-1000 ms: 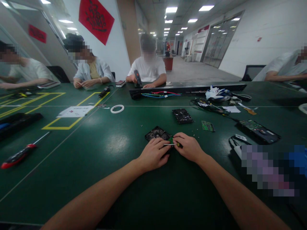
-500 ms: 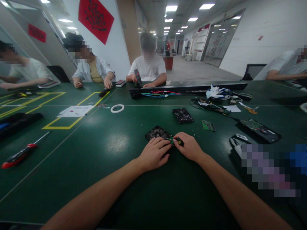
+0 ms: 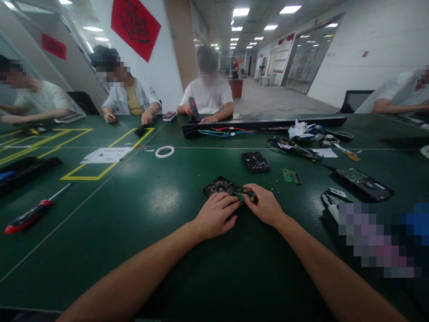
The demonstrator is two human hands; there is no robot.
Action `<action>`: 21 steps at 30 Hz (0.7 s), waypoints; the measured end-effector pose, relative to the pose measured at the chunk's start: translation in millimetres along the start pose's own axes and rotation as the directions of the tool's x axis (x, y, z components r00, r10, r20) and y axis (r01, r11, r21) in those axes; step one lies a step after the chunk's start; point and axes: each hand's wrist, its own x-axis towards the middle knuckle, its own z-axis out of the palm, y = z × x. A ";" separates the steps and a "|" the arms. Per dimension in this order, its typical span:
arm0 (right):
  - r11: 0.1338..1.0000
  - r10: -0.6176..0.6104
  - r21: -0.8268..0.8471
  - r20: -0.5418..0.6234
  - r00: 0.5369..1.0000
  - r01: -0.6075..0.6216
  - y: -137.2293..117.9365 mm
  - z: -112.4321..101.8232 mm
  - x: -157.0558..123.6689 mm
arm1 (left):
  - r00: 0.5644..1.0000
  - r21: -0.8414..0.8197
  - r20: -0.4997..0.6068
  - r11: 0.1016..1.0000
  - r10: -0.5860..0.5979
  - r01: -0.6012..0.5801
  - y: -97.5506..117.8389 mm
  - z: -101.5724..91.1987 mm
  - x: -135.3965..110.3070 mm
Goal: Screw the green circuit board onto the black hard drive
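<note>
A black hard drive (image 3: 219,185) with a green circuit board (image 3: 240,197) at its right end lies on the table in front of me. My left hand (image 3: 217,213) grips it from the near side, fingers across its top and thumb along the edge; this covers much of the drive. In the fingers of my right hand (image 3: 264,205) is a small screwdriver (image 3: 252,199) with a dark and yellow handle. Its thin shaft points left over the board; the tip's exact contact point is too small to make out.
Beyond my hands lie another hard drive (image 3: 255,162) and a loose circuit board (image 3: 291,176), with tiny screws nearby. A larger opened device (image 3: 364,183) is at right. A red-black screwdriver (image 3: 30,216) and a tape roll (image 3: 165,152) lie left. Several people sit around the table.
My right hand's fingers have shifted slightly around the screwdriver, the index finger now more raised. My left hand and the hard drive stay put. A person opposite has moved a dark object slightly left.
</note>
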 end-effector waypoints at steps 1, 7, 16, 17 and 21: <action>1.000 0.028 0.005 -0.028 0.999 -0.028 0.9 0.1 -0.1 | 1.000 0.001 0.001 1.000 -0.002 0.002 -0.1 -0.3 0.1; 0.980 0.190 -0.013 -0.241 0.952 -0.198 13.4 1.2 0.9 | 1.000 0.000 0.009 1.000 -0.007 0.007 -0.7 -1.0 0.6; 0.985 0.162 -0.008 -0.323 0.932 -0.174 13.7 6.3 2.7 | 0.998 -0.021 -0.021 0.998 -0.055 0.054 -8.8 10.0 10.6; 0.986 0.159 -0.003 -0.321 0.934 -0.169 12.2 6.8 2.9 | 0.998 -0.023 -0.030 0.998 -0.061 0.060 -10.0 10.3 11.3; 0.989 0.142 0.004 -0.312 0.939 -0.148 7.7 6.5 3.2 | 0.993 -0.018 -0.060 0.995 -0.098 0.097 -19.6 6.6 9.8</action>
